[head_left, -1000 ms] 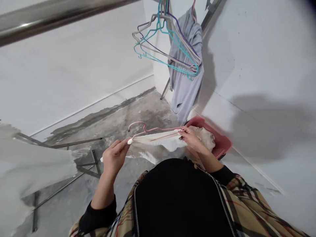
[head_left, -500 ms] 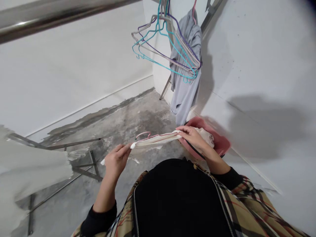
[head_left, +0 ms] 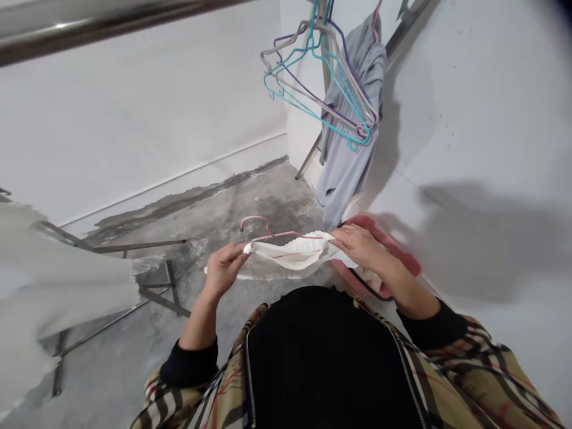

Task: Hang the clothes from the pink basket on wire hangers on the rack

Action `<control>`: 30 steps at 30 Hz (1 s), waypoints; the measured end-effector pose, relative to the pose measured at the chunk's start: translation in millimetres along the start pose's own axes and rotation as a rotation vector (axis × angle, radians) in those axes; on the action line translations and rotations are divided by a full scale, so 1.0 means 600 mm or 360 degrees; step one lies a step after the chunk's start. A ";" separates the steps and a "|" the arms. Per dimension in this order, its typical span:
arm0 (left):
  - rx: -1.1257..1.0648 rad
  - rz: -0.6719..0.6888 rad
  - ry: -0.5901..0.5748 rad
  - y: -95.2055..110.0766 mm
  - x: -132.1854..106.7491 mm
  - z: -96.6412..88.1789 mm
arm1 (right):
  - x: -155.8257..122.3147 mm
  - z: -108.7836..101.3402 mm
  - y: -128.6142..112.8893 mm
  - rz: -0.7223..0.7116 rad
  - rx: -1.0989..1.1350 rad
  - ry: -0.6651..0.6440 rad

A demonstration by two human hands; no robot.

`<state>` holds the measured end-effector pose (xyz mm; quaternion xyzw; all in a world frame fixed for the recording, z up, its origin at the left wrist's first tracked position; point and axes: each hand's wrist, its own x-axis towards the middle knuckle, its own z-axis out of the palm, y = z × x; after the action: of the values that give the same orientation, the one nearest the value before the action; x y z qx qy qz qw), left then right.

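A thin white garment (head_left: 292, 257) hangs on a pink hanger (head_left: 269, 229) in front of my chest, its neckline gaping between my hands. My left hand (head_left: 224, 265) pinches the garment's left shoulder at the hanger's end. The opposite shoulder is gripped by my right hand (head_left: 360, 245), whose fingers partly cover the cloth there. The hanger's hook stands up bare, nearer the left end. What kind of white garment it is, I cannot tell.
Turquoise, purple and grey hangers (head_left: 319, 89) hang beside a grey-blue garment (head_left: 353, 137) by the wall. A pink basket (head_left: 406, 256) stands below at the right. White cloth (head_left: 80, 280) drapes over a metal frame at left. A metal rail (head_left: 111, 24) crosses above.
The garment's neckline has opened wider and more of its cloth shows below the hanger. Both hands have shifted slightly to the right in view, as have the hanging hangers.
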<state>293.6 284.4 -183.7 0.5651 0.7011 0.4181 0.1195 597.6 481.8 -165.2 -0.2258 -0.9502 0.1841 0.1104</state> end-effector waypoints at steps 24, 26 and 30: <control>-0.0124 -0.0417 0.0362 -0.043 -0.011 -0.066 | -0.062 -0.035 0.032 0.0227 0.0346 0.0100; -0.0174 -0.0484 0.0608 -0.054 -0.014 -0.071 | -0.067 -0.037 0.034 0.0264 0.0275 0.0038; 0.0008 -0.0509 0.0800 -0.068 -0.020 -0.056 | -0.072 -0.023 0.036 0.0277 0.0325 0.0226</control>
<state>247.7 257.9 -196.1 0.3265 0.7899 0.5190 0.0053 648.1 483.7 -166.7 -0.3074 -0.8932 0.2724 0.1833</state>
